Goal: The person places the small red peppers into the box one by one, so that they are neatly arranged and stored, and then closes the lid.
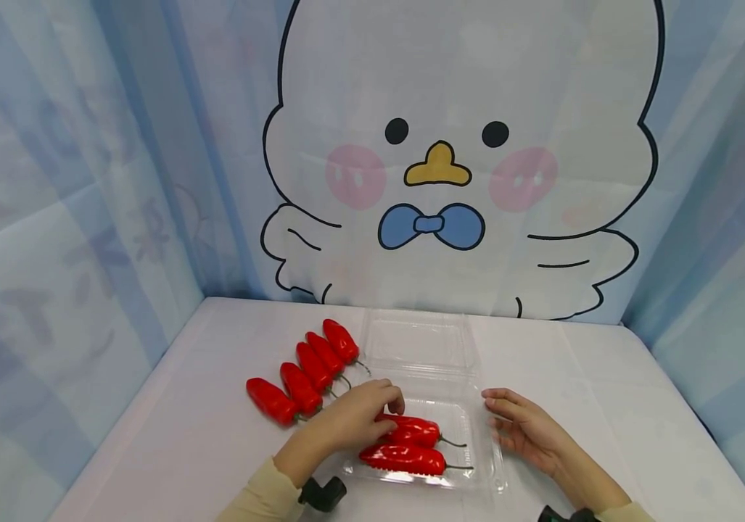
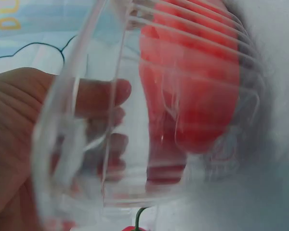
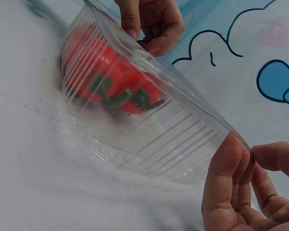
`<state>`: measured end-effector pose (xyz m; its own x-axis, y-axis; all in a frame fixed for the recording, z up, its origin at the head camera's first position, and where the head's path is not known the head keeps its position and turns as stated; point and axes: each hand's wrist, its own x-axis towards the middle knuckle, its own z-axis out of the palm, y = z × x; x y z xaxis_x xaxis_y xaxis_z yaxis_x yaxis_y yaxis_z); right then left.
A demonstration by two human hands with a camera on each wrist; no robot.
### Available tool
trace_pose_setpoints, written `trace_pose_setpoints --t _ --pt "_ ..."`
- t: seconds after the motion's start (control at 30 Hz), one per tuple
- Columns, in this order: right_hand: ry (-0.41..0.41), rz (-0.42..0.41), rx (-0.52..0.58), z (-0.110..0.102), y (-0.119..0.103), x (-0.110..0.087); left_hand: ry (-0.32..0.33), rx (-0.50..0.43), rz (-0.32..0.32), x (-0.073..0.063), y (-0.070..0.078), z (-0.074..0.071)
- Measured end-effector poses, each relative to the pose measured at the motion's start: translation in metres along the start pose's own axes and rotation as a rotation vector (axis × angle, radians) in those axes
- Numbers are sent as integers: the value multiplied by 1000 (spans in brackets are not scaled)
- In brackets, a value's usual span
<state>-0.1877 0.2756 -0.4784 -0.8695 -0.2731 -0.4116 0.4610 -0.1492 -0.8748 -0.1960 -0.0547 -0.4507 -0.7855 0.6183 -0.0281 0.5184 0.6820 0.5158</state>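
Observation:
My left hand [image 1: 372,413] reaches into a clear plastic clamshell box [image 1: 463,482], its fingers bent over the left end of a red chili pepper [image 1: 414,433]. In the left wrist view those fingertips [image 2: 121,91] stand a little apart from the red shapes, with nothing between them. A second red pepper [image 1: 405,460] lies in front of the first, both stems pointing right. My right hand [image 1: 529,431] is at the box's right side; in the right wrist view its thumb and fingers pinch the rim [image 3: 241,139].
Several more red peppers [image 1: 303,388] lie in a slanting row on the white table [image 1: 170,435], left of the box. The box's clear lid [image 1: 418,341] lies folded back behind it. A cartoon-printed curtain [image 1: 437,275] rises at the table's back edge.

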Motion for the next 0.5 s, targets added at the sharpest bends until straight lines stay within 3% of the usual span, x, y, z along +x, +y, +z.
trace_pose_setpoints --t 0.5 --pt "8 10 1 1 -1 1 66 -19 -17 -14 -8 -9"
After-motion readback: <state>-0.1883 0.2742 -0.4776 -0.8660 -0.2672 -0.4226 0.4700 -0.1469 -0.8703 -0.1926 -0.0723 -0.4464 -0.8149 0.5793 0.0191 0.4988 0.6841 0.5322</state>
